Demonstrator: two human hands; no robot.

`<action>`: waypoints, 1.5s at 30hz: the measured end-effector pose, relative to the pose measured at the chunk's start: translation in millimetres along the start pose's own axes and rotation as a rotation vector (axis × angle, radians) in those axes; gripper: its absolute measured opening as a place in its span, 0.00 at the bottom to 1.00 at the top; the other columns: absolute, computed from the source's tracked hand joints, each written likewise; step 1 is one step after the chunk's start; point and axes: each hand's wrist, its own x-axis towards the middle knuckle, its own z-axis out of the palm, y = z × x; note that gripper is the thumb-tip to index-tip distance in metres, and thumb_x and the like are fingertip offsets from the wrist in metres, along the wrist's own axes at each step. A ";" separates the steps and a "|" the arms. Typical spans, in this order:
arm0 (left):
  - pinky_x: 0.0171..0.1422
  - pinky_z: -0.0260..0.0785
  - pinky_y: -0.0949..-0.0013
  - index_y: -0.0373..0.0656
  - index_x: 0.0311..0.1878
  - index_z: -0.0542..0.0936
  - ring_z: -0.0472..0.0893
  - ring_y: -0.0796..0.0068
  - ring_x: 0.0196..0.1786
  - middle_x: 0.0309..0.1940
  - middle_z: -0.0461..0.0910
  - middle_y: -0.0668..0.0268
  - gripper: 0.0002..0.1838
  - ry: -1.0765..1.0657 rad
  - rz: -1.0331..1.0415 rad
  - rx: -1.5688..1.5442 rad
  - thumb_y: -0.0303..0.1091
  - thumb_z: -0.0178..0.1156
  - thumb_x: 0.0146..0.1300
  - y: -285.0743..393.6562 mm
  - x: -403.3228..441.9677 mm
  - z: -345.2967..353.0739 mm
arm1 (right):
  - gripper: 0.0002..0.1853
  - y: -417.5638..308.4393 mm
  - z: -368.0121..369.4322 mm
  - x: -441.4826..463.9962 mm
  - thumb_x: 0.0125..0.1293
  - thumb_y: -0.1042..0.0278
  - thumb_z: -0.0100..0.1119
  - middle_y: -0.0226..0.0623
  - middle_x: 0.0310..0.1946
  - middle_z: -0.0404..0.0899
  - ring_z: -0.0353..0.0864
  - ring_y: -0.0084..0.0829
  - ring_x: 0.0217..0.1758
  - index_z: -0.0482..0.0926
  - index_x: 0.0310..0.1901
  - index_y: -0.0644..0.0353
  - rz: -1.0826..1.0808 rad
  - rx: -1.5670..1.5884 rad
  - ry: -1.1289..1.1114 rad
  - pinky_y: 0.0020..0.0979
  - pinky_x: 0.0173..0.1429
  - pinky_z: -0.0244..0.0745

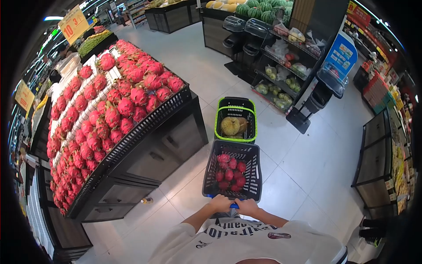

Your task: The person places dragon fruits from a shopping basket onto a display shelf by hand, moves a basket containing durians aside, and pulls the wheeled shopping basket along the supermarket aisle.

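My left hand (220, 203) and my right hand (247, 207) are wrapped side by side round the blue handle (234, 204) of a cart, close to my body. Just beyond them is a dark slatted basket (256, 169) with several pink dragon fruits (231, 172) in its bottom. In front of it sits a second basket with a bright green rim (254, 119). A spiky yellowish durian (230, 126) lies inside, with another brownish fruit beside it, partly hidden.
On my left, a sloping display (184, 94) is piled with dragon fruits. A small bottle (147, 200) lies on the floor by its base. Ahead right stand a rack of bagged fruit (281, 75) and a blue sign (340, 55). Watermelons (263, 11) lie farther back.
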 end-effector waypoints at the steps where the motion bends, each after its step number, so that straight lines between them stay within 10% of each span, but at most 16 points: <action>1: 0.41 0.75 0.54 0.46 0.45 0.82 0.84 0.53 0.34 0.28 0.83 0.53 0.17 -0.003 0.014 -0.022 0.43 0.58 0.54 0.2 9.3 -2.9 | 0.17 6.9 -3.8 -0.5 0.59 0.51 0.57 0.46 0.25 0.82 0.83 0.50 0.27 0.72 0.45 0.52 0.018 0.009 0.007 0.50 0.31 0.76; 18: 0.39 0.75 0.50 0.44 0.37 0.82 0.84 0.51 0.30 0.26 0.83 0.51 0.13 0.146 0.015 -0.026 0.42 0.58 0.54 -31.3 134.9 -61.5 | 0.18 100.0 -96.4 59.9 0.58 0.56 0.55 0.46 0.28 0.83 0.84 0.51 0.33 0.69 0.49 0.50 0.194 -0.035 0.001 0.51 0.38 0.75; 45: 0.32 0.75 0.52 0.53 0.45 0.80 0.83 0.53 0.26 0.23 0.82 0.56 0.15 0.356 -0.311 -0.048 0.44 0.59 0.56 -93.5 397.8 -179.7 | 0.16 359.1 -279.0 230.0 0.58 0.55 0.56 0.48 0.27 0.83 0.84 0.49 0.32 0.75 0.45 0.52 -0.281 -0.174 -0.144 0.48 0.40 0.79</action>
